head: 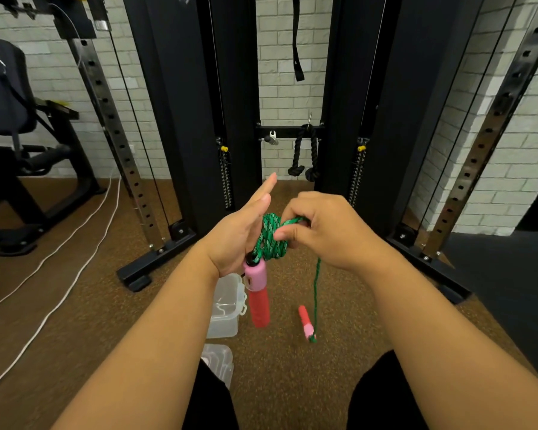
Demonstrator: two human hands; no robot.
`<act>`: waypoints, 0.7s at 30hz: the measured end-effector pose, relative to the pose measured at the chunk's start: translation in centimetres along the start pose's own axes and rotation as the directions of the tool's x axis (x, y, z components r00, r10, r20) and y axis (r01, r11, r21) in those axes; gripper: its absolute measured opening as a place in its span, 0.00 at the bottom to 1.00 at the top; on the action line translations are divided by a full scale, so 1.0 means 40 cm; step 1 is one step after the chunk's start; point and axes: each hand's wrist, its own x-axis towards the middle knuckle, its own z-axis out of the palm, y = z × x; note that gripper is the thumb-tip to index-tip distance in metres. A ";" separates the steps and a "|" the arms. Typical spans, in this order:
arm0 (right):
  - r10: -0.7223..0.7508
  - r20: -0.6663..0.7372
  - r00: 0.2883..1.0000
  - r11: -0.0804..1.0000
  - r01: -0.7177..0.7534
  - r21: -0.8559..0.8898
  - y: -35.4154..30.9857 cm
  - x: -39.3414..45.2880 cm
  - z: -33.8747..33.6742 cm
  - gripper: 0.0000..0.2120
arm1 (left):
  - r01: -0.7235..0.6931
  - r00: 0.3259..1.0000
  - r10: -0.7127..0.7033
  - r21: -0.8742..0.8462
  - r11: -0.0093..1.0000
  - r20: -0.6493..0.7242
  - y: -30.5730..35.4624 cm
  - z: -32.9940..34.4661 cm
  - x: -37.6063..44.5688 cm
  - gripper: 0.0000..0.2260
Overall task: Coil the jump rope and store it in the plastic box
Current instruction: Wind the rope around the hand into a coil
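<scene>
**A:** Where is the jump rope right now?

**B:** At the centre of the frame. The green jump rope (271, 237) is wound in several loops around your left hand (239, 234). That hand is flat and upright, fingers straight and together, pointing toward the top of the picture, thumb held alongside; it does not close on anything, the coils simply wrap it.

**A:** And your right hand?

**B:** Your right hand (326, 231) sits just beside the coils, to their right, fingers curled. Thumb and forefinger pinch a strand of the rope where it leaves the bundle.

**A:** The handles?

**B:** One handle (257, 293), pink at the top and red below, hangs straight down from the coils, under your left wrist. From your right hand a single strand drops toward the lower centre of the frame and ends at the second handle (306, 325), which lies on the brown floor (385, 330), tilted.

**A:** And the plastic box?

**B:** The clear plastic box (225, 305) stands open on the floor, lower centre, partly behind the hanging handle. Its lid (218, 360) lies nearer you, just below it, beside your dark trouser leg. The rope is well apart from the box, up in your hands.

**A:** Behind all that?

**B:** A black cable machine (180, 103) against a white brick wall (286, 97).
</scene>
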 end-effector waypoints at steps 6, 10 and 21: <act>0.051 0.008 0.999 0.997 -0.052 0.053 0.004 0.018 0.003 0.03 | -0.009 0.997 0.016 -0.095 0.995 0.074 0.014 -0.006 -0.005 0.22; 0.099 -0.057 0.993 0.992 -0.094 0.085 0.010 0.027 0.000 0.06 | 0.014 0.987 0.015 -0.181 0.983 0.158 0.025 -0.011 -0.014 0.22; 0.265 -0.015 0.964 0.913 -0.246 0.326 0.040 0.034 0.029 0.11 | -0.030 0.972 0.098 -0.299 0.954 0.213 0.055 -0.025 -0.024 0.24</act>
